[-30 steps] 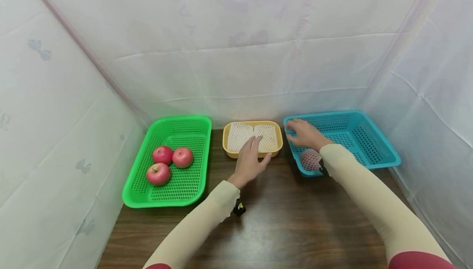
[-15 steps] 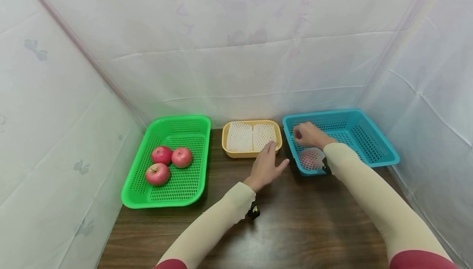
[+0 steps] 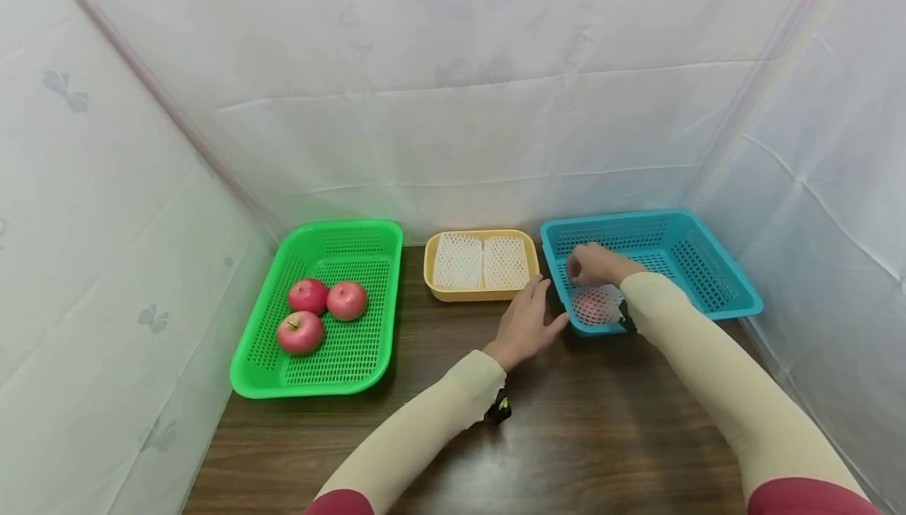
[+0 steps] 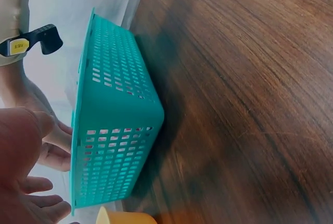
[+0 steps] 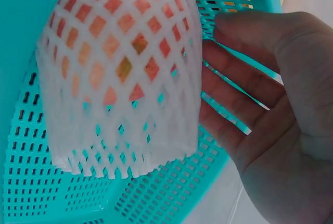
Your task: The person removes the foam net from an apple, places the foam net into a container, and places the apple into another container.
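Note:
A red apple (image 5: 99, 73) wrapped in a white foam net (image 5: 125, 140) lies in the near left corner of the blue basket (image 3: 743, 307). My right hand (image 3: 600, 263) is inside that basket beside the netted apple. In the right wrist view its fingers are loosely bent, their tips next to the net's side; whether they touch it I cannot tell. My left hand (image 3: 525, 330) is held with fingers spread outside the basket's left wall, between it and the yellow tray. Nothing is in the left hand.
Flat white foam nets (image 3: 458, 262) lie in the small yellow tray (image 3: 433, 292) at the back middle. On the left, a green basket (image 3: 244, 380) holds three bare apples (image 3: 300, 332). White cloth walls (image 3: 453, 137) enclose the brown wooden table (image 3: 566, 436).
My left hand has moved right, from the yellow tray's front to the blue basket's left side. The right hand has drawn inward from the basket's left rim toward the netted apple.

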Motion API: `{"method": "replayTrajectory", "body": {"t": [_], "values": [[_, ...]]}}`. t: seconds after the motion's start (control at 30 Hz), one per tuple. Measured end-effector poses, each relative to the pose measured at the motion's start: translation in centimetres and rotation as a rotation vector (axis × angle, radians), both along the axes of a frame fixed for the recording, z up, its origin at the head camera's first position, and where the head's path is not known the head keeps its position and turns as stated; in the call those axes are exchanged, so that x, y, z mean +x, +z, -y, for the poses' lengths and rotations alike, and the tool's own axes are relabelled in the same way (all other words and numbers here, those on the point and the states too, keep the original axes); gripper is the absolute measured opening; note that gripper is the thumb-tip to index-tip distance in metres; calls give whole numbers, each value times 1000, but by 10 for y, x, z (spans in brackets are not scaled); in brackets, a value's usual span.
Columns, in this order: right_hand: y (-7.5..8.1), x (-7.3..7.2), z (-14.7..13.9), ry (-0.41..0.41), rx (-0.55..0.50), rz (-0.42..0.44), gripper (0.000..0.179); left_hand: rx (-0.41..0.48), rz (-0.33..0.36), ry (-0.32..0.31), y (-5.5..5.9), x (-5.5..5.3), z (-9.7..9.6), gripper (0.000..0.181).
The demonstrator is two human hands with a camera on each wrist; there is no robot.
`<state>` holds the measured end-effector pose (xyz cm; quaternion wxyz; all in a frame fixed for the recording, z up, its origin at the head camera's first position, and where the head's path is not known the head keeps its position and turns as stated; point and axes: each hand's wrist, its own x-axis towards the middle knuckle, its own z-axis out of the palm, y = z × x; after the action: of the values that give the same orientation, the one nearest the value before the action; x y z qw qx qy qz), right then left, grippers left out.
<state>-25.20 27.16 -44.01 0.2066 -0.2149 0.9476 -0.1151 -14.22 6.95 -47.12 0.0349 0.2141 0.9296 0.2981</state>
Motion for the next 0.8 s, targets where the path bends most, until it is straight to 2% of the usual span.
{"method": "replayTrajectory", "body": {"t": [0.2, 0.47, 0.8], "values": [[0, 4, -1, -30, 24, 74, 18, 0, 17, 2, -1, 1, -4, 69], [-1, 7, -4, -107, 91, 195, 47, 30, 65, 11, -5, -1, -8, 70], [0, 11, -8, -123, 154, 240, 67, 39, 102, -10, -13, -6, -17, 76]]}}
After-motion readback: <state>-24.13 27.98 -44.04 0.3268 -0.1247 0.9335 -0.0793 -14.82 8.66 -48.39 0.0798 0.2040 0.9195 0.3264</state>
